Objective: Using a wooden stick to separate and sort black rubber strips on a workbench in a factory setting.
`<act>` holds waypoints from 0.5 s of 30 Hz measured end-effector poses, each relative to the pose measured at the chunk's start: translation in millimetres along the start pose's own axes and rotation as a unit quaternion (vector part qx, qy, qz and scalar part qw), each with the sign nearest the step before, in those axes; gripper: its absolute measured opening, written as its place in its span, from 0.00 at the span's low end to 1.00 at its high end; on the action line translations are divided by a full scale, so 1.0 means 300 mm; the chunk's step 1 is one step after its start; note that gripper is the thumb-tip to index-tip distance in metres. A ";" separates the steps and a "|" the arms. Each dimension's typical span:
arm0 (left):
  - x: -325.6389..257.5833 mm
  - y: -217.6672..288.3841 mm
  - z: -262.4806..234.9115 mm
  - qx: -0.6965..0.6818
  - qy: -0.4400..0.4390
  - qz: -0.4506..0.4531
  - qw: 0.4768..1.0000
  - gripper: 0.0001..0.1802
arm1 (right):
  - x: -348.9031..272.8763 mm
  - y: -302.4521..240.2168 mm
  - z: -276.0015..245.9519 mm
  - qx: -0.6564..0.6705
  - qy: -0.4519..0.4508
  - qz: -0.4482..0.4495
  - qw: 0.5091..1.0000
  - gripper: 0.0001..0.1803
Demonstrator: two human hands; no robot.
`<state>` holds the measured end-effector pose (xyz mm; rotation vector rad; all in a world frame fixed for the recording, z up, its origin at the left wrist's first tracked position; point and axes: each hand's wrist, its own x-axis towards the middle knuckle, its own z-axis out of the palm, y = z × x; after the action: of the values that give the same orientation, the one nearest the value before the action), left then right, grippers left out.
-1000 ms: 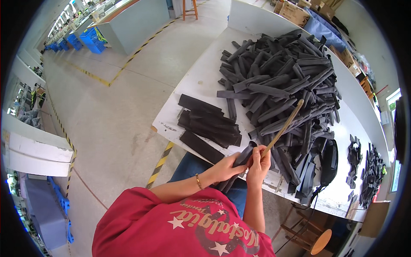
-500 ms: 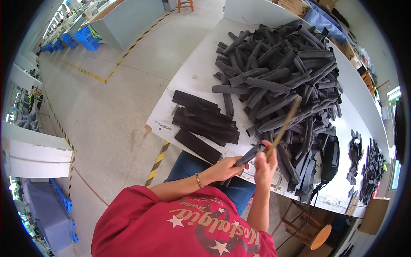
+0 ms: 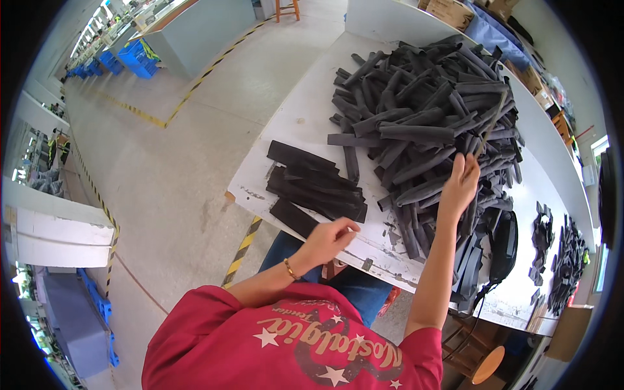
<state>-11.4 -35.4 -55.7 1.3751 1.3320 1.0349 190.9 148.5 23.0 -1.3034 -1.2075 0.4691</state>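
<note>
Head view: the right hand [image 3: 460, 185] has its fingers clamped on a thin stick [image 3: 493, 121] over piled dark tubes [image 3: 416, 134]; the left hand [image 3: 325, 243], fingers curled, slightly apart, is beside flat black strips [image 3: 315, 188] on the white surface [image 3: 300, 130].

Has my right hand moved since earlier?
Yes: the right hand moved forward-right, from the near edge of the white table to the dark tube heap.

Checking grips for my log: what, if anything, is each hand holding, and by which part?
The right hand holds a thin wooden stick by its near end. Nothing visible is held in the left hand.
</note>
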 end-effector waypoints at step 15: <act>-0.061 -0.103 -0.183 0.311 -0.020 0.229 0.922 0.12 | -0.454 0.065 -0.505 -0.162 -0.451 0.125 0.869 0.11</act>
<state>-72.6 -50.9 -73.5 2.2549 1.4054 0.8955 277.6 -31.1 -22.3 -1.5920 -1.9558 1.1941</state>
